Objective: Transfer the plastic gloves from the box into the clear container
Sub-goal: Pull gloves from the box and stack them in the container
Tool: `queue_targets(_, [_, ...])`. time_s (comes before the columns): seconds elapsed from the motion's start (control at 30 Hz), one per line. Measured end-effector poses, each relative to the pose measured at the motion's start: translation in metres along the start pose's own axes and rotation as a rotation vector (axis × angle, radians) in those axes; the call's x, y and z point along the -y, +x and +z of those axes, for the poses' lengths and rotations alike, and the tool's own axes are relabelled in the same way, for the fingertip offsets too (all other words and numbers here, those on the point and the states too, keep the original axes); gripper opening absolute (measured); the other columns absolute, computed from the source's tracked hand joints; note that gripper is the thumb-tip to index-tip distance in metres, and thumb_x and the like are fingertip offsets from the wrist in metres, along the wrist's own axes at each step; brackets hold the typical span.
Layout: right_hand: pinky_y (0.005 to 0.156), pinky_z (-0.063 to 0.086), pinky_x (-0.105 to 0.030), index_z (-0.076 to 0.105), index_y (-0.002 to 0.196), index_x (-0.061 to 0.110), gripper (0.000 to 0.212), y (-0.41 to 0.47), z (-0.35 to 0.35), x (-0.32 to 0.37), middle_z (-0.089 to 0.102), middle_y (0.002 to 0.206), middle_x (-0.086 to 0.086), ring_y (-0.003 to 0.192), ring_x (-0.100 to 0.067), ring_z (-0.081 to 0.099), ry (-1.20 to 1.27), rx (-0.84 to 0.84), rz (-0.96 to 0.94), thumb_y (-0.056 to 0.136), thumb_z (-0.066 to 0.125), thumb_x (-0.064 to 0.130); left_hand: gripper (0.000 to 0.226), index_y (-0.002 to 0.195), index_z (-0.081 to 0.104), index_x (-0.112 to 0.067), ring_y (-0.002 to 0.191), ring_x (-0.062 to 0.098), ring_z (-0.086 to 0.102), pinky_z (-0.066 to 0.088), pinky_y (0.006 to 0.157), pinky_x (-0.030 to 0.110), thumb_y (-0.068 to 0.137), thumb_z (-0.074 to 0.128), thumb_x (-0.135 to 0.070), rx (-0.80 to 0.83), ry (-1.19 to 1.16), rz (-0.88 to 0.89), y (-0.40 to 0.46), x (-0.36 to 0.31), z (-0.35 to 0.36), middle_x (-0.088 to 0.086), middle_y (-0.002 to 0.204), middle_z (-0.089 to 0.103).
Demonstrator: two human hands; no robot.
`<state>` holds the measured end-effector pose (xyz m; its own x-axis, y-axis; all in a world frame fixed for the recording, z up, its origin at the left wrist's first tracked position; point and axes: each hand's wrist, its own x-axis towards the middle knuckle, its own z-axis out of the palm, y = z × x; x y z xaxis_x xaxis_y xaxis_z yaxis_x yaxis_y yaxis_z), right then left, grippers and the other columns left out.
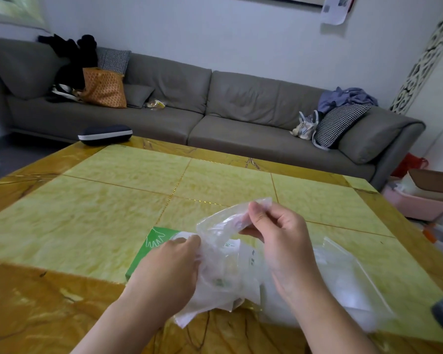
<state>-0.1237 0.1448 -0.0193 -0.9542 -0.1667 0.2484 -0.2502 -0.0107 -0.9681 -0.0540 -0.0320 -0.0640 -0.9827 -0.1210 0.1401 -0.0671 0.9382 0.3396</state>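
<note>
Head view, the only one.

My left hand (170, 264) sits low over the near edge of the table (87, 226), fingers curled, pinching a bunch of thin clear plastic gloves (215, 272) at their left side. My right hand (279, 241) is raised a little higher and to the right, thumb and forefinger pinching the upper edge of the same film. The plastic stretches between the two hands, crumpled, with a loose tail hanging down toward me past the table edge.

The green box (145, 251) with a white hand outline printed on it lies flat on the table, just behind and under my left hand; only its left part shows, the rest is covered by hand and plastic. Whether more gloves are left in it, I cannot tell.

The clear container (348, 282) lies to the right of my right wrist, on the table, near the front-right corner. It reads as a transparent flat shape with pale edges; the frame is blurred there and I cannot tell whether it is open or what it holds. The gloves in my hands are beside it, not in it.

Table top: yellow-green marbled panels with thin gold seams, amber border. A dark case (105, 134) with a white band rests at the far left corner.

Behind the table, a long grey sofa (215, 103) with an orange bag (104, 88), checked cushions and heaped clothing. A pink bin (420, 203) stands on the floor at right.
</note>
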Motion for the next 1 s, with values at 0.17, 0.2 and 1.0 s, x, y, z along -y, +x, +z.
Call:
queue_targets(0.17, [0.078,0.061,-0.040,0.073,0.087,0.000,0.029,0.006,-0.014,0.016,0.074,0.089,-0.027,0.088,-0.039,0.075,0.287,-0.018,-0.068,0.103,0.059,0.020,0.005,0.097,0.040,-0.030,0.082,0.014,0.056,0.042,0.062,0.029,0.099,0.043,-0.027,0.002,0.058,-0.009,0.001,-0.002,0.004,-0.010,0.095,0.055])
queue_targets(0.2, [0.076,0.062,-0.042,0.070,0.094,-0.007,0.031,0.007,-0.020,0.020,0.073,0.091,-0.030,0.087,-0.041,0.074,0.343,-0.035,-0.071,0.104,0.056,0.019,0.005,0.095,0.041,-0.029,0.080,0.013,0.055,0.041,0.061,0.027,0.099,0.044,-0.028,-0.008,0.058,-0.026,0.001,-0.002,0.003,-0.010,0.094,0.055])
queue_targets(1.0, [0.073,0.058,-0.042,0.069,0.110,-0.001,0.042,-0.012,-0.107,0.022,0.077,0.099,-0.020,0.087,-0.039,0.076,0.097,0.176,0.112,0.084,0.047,-0.025,0.016,0.091,0.075,-0.006,0.073,0.029,0.074,0.059,0.078,0.050,0.098,0.061,-0.004,-0.032,-0.944,-0.117,-0.003,-0.084,-0.052,0.013,0.079,0.077])
